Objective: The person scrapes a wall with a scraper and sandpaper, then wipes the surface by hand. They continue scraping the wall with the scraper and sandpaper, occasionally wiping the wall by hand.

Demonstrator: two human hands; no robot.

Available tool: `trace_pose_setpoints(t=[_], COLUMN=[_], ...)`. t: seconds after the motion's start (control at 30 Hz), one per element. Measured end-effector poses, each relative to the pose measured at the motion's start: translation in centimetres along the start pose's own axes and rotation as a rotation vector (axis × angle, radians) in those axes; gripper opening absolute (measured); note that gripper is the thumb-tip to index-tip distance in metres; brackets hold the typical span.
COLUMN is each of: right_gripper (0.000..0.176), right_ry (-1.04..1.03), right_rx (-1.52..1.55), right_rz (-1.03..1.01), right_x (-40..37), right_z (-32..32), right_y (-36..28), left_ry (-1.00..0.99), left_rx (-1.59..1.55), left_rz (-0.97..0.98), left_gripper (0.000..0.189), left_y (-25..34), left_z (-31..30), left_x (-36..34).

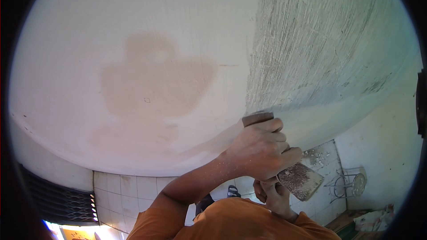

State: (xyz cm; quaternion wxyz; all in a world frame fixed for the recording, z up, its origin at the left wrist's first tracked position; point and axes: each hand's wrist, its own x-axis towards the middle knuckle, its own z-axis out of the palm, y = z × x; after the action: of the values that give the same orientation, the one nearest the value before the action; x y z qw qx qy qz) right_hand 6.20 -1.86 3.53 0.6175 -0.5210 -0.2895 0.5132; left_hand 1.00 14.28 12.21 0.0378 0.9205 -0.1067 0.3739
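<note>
My left hand [262,151] is closed in front of the wall, around a small flat grey-brown piece [258,119] whose edge meets the wall or comes very near it. Its exact kind does not show. Below, close to my chest, my right hand [272,195] has curled fingers beside a putty knife. The putty knife's broad blade [303,181] is crusted with pale residue, and its handle is hidden. The white wall [213,93] is smooth on the left, with a beige damp-looking patch [155,80]. To the right lies a rough, scratched grey area [311,40].
White floor tiles [129,186] lie below, with pale flakes [318,155] scattered near the wall's foot. A round wire stand [351,184] is at the right. A dark metal grille [58,198] stands lower left, and a crumpled white bag [373,218] lower right.
</note>
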Motion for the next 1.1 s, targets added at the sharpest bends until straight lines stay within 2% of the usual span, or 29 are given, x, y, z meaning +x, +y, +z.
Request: trace_pose_setpoints(t=[0.1,0.2,0.27,0.4,0.5,0.6,0.67,0.77,0.87,0.97,1.1], right_gripper=[0.033,0.033,0.032,0.028,0.026,0.023,0.022,0.025,0.030,0.036,0.038], right_ry=[0.008,0.019,0.105,0.035,0.000,0.021,-0.041,-0.089,0.018,0.041,0.070], right_rx=[0.008,-0.002,-0.009,0.000,0.045,0.149,0.192,0.194,0.125,0.176,0.197], right_rz=[0.013,0.043,0.118,0.046,-0.038,-0.038,0.002,-0.103,-0.137,-0.049,-0.065], right_x=[-0.5,-0.2,-0.2,-0.6,0.5,0.4,0.1,0.6,0.6,0.3,0.3], right_z=[-0.6,1.3,1.6,1.0,0.4,-0.8,-1.5,0.3,1.6,1.0,1.3], right_y=[0.8,-1.2,-1.7,-1.0,0.1,2.6,2.9,0.9,-1.9,-2.4,-1.1], left_ry=[0.118,0.078,0.071,0.071,0.103,0.023,0.038,0.045,0.002,-0.045,-0.111], left_rx=[-0.085,-0.026,0.002,-0.019,-0.004,0.011,-0.024,-0.036,0.013,-0.016,-0.048], left_rz=[-0.014,-0.053,-0.009,-0.023,-0.048,0.012,0.007,-0.024,0.002,-0.022,-0.071], left_gripper=[0.015,0.017,0.017,0.016,0.014,0.011,0.010,0.009,0.008,0.007,0.010], left_y=[0.0,0.2,-0.2,0.0,-0.2,-0.4,-0.2,-0.2,-0.5,-0.2,-0.1], left_z=[0.4,1.0,0.3,-0.7,1.6,-1.4,-1.2,0.5,-0.9,-1.4,-0.7], left_x=[0.2,-0.8,-0.2,0.5,-1.3,0.7,0.7,-0.3,1.0,1.6,0.4])
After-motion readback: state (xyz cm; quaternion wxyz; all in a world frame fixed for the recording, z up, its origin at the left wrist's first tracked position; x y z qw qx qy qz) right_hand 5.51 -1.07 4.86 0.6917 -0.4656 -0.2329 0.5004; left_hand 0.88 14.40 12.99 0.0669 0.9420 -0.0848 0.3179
